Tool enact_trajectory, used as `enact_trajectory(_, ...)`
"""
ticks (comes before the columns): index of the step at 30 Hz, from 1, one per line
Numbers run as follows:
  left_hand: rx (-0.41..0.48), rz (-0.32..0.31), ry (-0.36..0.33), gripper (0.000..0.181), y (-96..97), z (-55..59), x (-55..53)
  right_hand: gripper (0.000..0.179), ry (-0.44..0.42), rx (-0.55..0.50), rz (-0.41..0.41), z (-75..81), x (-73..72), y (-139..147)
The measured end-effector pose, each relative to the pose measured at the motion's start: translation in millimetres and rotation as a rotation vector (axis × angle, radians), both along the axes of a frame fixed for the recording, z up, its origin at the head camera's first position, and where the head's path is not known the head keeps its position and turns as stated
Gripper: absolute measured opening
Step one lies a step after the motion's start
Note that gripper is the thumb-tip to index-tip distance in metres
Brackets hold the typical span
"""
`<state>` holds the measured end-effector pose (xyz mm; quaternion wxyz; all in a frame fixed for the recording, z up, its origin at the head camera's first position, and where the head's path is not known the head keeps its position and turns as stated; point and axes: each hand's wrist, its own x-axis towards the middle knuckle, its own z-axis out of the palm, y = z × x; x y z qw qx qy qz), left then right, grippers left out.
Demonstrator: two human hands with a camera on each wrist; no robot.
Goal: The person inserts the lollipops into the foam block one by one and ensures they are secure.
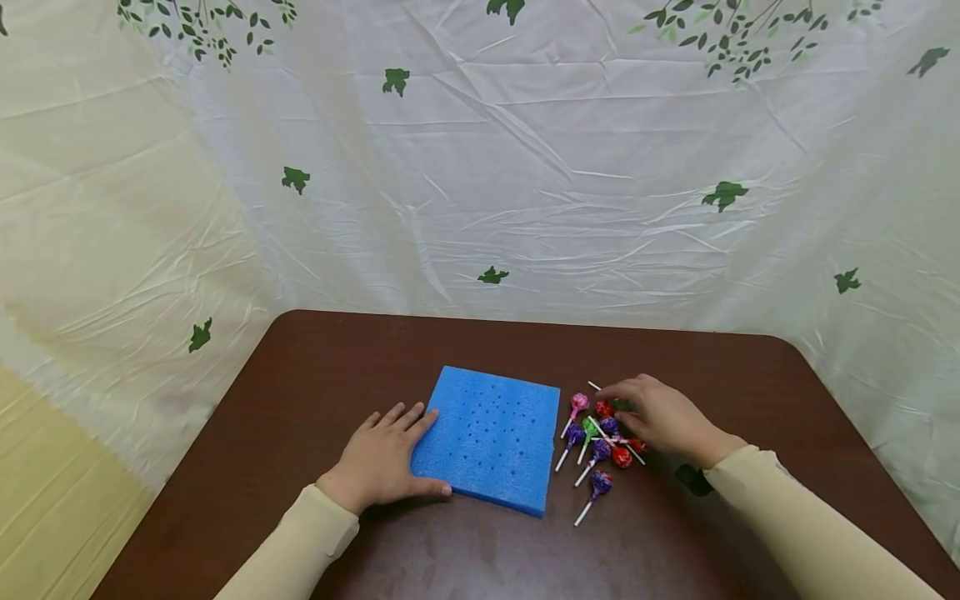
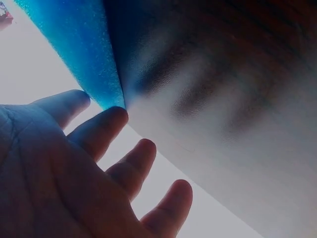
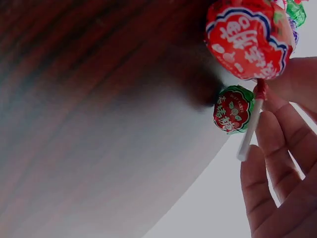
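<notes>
A blue foam block [image 1: 491, 437] with rows of small holes lies on the table. My left hand [image 1: 390, 458] rests at its left corner, thumb along the near edge and index finger touching the left side. In the left wrist view, the fingers [image 2: 136, 166] are spread and nearly straight. My right hand [image 1: 663, 417] reaches down into a pile of wrapped lollipops [image 1: 600, 450], its fingers bent. Close by the thumb in the right wrist view is a red lollipop [image 3: 247, 39]; behind its stick a green-and-red lollipop [image 3: 233, 110] sits at the fingertips. Their contact is partly hidden.
The brown table [image 1: 360, 350] has rounded far corners. Behind it hangs a pale cloth [image 1: 562, 167] with green leaf prints. One purple lollipop [image 1: 600, 483] lies nearer to me than the pile. A dark round shape [image 1: 693, 479] shows under the right wrist.
</notes>
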<state>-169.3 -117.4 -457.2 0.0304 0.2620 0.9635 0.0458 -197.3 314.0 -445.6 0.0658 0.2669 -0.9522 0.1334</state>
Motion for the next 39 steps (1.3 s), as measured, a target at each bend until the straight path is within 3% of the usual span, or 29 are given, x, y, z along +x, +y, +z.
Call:
enact_trajectory(13, -0.004, -0.02, 0.027, 0.107, 0.6, 1.2, -0.2, 0.033, 0.109, 0.133, 0.08, -1.4, -7.1, -4.5)
enact_trajectory(19, -0.001, -0.016, 0.01, 0.106, 2.3, 2.8, -1.0, 0.031, 0.112, 0.14, 0.079, -3.2, -8.6, -5.4)
enact_trajectory(31, -0.005, -0.018, 0.015, 0.106, 3.9, 2.2, -4.2, 0.038, 0.012, -0.079, -0.024, 2.6, 1.4, -10.4)
enact_trajectory(39, 0.013, -0.01, 0.005, 0.106, 4.3, 0.3, -4.8, 0.047, 0.01, -0.201, 0.013, 7.3, 6.6, -18.1)
